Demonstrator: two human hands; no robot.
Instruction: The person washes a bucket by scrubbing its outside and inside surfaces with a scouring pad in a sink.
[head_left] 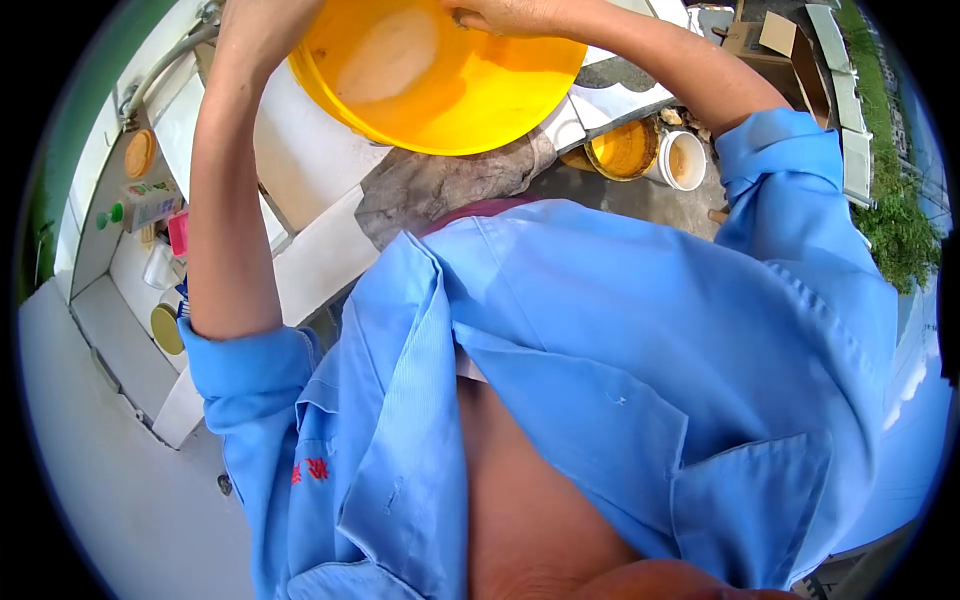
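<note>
A large yellow basin (480, 110) fills the top middle of the view, with a pale oval patch on its inside. My left hand (268, 22) is at the basin's left side; the top edge of the picture cuts off its fingers. Over the far part of the basin, my right hand (508, 14) has its fingers curled in, and whatever they may hold is hidden. Below the basin's near rim lies a wrinkled grey-brown cloth (450, 185), close to my body.
White tiled ledges (320, 255) run at the left, under a tap pipe (165, 65). A green-capped bottle (145, 207) and a round lid (167, 328) sit on a shelf there. At the right are a yellow-stained bucket (625, 150), a white bucket (685, 160) and a cardboard box (775, 60).
</note>
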